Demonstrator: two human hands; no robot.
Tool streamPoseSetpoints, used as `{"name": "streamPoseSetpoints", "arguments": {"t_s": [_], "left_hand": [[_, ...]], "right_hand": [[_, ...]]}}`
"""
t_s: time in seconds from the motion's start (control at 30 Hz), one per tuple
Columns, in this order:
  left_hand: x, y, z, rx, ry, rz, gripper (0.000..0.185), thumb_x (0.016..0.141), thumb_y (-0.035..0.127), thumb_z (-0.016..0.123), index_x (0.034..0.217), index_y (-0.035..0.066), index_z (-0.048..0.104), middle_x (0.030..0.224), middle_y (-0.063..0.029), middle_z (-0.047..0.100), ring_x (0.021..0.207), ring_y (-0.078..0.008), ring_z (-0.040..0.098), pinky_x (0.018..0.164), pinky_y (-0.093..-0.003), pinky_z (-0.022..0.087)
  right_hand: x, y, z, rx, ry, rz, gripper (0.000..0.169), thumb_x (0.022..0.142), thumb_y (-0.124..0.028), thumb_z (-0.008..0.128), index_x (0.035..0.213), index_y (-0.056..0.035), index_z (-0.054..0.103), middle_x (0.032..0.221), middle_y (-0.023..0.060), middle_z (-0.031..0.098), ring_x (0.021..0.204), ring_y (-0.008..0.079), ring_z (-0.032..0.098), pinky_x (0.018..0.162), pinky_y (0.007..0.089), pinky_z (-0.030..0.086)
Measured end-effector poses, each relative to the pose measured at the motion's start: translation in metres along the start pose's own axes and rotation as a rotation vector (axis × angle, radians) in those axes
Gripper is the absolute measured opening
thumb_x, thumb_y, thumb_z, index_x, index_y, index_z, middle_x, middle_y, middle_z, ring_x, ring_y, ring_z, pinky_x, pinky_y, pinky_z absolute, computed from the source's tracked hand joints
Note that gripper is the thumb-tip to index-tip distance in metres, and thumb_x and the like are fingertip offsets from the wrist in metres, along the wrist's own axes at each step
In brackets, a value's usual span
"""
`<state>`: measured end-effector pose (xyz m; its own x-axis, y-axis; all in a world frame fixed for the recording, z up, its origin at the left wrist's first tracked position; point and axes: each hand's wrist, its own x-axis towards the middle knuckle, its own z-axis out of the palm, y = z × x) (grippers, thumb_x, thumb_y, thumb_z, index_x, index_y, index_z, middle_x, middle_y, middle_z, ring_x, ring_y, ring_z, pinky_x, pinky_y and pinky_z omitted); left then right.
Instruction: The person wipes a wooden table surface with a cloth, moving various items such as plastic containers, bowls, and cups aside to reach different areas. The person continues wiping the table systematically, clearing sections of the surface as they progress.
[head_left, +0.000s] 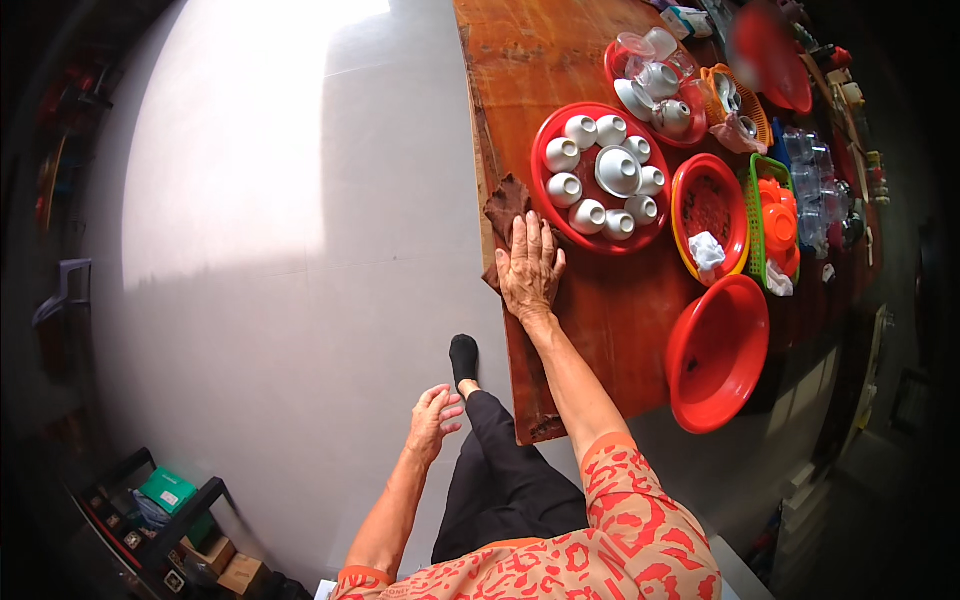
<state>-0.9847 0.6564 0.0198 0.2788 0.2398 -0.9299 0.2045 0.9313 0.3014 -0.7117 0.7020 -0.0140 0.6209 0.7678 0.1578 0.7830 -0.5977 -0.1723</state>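
My right hand (531, 266) holds a crumpled brown cloth (510, 201) down against the reddish-brown wooden table (607, 330), near its left edge. The fingers are stretched out over it, and part of the cloth is hidden beneath the palm. Just beyond the fingertips is a round red plastic tray (592, 166). Several white cups (564, 189) stand upside down in a ring on it, around a wider upturned white bowl (619, 171). My left hand (435, 424) hangs in the air over the floor, left of the table, with nothing in it and its fingers loosely bent apart.
A red basin (720, 356) tilts over the table's near edge. Further right are a red dish (709, 195) with white tissue (706, 253) and a green basket (757, 225) of orange-red bowls (778, 225). Behind stands a red basin (697, 124) of bowls and clear plastic containers.
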Motion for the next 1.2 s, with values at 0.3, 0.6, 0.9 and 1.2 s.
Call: {"name": "streamPoseSetpoints", "arguments": {"t_s": [0.3,0.6,0.9,1.2], "left_hand": [[0.006,0.050,0.002,0.069,0.014,-0.043,0.040,0.095,0.032,0.058,0.127,0.009,0.050,0.108,-0.0069,0.063,0.092,-0.0182,0.063,0.072,-0.0353,0.051],[0.025,0.104,-0.014,0.147,0.070,0.035,0.038,0.095,0.030,0.058,0.126,0.009,0.051,0.107,-0.0062,0.064,0.087,-0.0168,0.064,0.067,-0.0323,0.052],[0.048,0.167,-0.014,0.210,0.000,0.036,0.038,0.094,0.029,0.059,0.125,0.007,0.051,0.105,-0.0072,0.064,0.088,-0.0177,0.064,0.067,-0.0323,0.052],[0.061,0.229,-0.018,0.348,-0.030,0.083,0.036,0.094,0.029,0.060,0.123,0.008,0.054,0.106,-0.0047,0.065,0.085,-0.0120,0.062,0.067,-0.0289,0.051]], "right_hand": [[0.079,-0.034,0.028,-0.017,0.082,0.078,0.071,0.087,-0.039,0.062,0.146,-0.0090,0.035,0.154,0.0102,0.030,0.139,0.0295,0.030,0.107,0.0530,0.026],[0.096,-0.035,0.037,0.023,0.185,0.023,0.067,0.084,-0.034,0.066,0.143,-0.0119,0.041,0.150,0.0071,0.038,0.138,0.0289,0.033,0.109,0.0484,0.026],[0.041,-0.037,0.012,-0.063,0.074,0.189,0.068,0.085,-0.032,0.066,0.144,-0.0131,0.040,0.151,0.0063,0.035,0.138,0.0272,0.033,0.103,0.0494,0.032],[0.118,-0.050,0.033,-0.022,0.127,0.171,0.066,0.085,-0.030,0.065,0.143,-0.0109,0.040,0.150,0.0081,0.036,0.138,0.0290,0.033,0.109,0.0496,0.027]]}}
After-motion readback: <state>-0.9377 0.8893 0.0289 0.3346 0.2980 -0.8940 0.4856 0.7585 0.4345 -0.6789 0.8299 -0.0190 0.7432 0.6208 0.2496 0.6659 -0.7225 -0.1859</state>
